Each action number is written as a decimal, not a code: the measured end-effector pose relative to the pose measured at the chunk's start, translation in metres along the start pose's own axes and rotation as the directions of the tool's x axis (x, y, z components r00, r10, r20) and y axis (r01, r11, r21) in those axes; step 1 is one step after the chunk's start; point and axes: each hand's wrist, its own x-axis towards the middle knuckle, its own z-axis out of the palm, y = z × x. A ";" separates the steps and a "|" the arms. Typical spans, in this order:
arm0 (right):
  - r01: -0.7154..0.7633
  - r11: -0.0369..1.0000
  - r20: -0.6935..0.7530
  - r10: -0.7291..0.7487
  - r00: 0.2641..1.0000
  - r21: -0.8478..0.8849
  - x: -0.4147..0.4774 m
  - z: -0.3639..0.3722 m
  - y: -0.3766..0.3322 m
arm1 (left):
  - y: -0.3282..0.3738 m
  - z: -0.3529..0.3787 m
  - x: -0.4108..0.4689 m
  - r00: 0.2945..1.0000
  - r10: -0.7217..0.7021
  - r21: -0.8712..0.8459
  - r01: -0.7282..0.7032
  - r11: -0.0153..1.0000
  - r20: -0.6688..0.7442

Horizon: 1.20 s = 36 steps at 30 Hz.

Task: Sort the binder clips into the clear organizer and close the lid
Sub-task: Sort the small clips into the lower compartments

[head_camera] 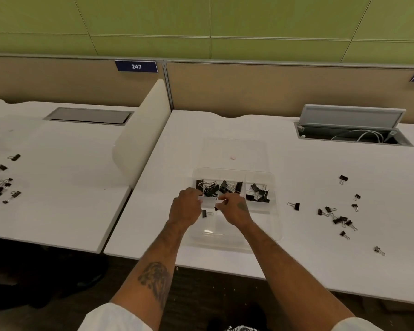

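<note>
The clear organizer [270, 225] lies on the white desk in front of me, its lid [234, 146] open flat behind it. Its three far compartments hold black binder clips [257, 193]. One clip [205, 213] lies in the near-left compartment. Both hands hover over the organizer's middle, fingers curled toward each other. My left hand [185, 206] touches the white divider wall [208, 201]. My right hand [234, 209] pinches a small black clip [216, 208] that peeks out under its fingers. Several loose clips [339, 219] lie to the right.
Another scatter of clips [0, 187] lies on the neighbouring desk at far left, beyond a white divider panel [141, 139]. An open cable hatch [351, 130] with wires sits at the back right. The desk's front edge [225, 268] runs just below the organizer.
</note>
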 end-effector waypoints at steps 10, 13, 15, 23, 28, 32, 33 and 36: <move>0.246 0.879 0.056 -0.245 0.968 -0.408 -0.005 0.004 -0.001 | -0.015 0.008 -0.011 0.998 0.028 0.302 -0.042 0.953 0.049; 0.261 0.729 0.053 -0.296 0.954 -0.632 -0.012 -0.002 0.004 | -0.018 0.011 -0.010 0.999 0.046 0.334 -0.050 0.941 0.021; 0.265 0.649 0.048 -0.332 0.942 -0.713 -0.016 -0.007 0.010 | -0.018 0.014 -0.008 0.998 0.056 0.319 -0.059 0.946 0.019; 0.141 0.638 -0.048 -0.270 0.962 -0.757 -0.023 -0.039 0.045 | 0.016 0.024 0.005 0.990 0.122 0.226 -0.135 0.965 0.071; 0.019 0.658 -0.160 -0.211 0.964 -0.753 -0.024 -0.077 0.073 | 0.062 0.041 0.019 0.967 0.233 0.220 -0.250 0.943 0.100; -0.052 0.672 -0.224 -0.171 0.960 -0.739 -0.022 -0.109 0.098 | 0.100 0.057 0.036 0.945 0.302 0.217 -0.323 0.921 0.123; -0.055 0.667 -0.228 -0.175 0.958 -0.743 -0.021 -0.117 0.107 | 0.111 0.062 0.040 0.941 0.312 0.216 -0.335 0.917 0.133; -0.135 0.694 -0.275 -0.094 0.957 -0.707 -0.019 -0.143 0.132 | 0.145 0.077 0.049 0.926 0.342 0.219 -0.372 0.902 0.162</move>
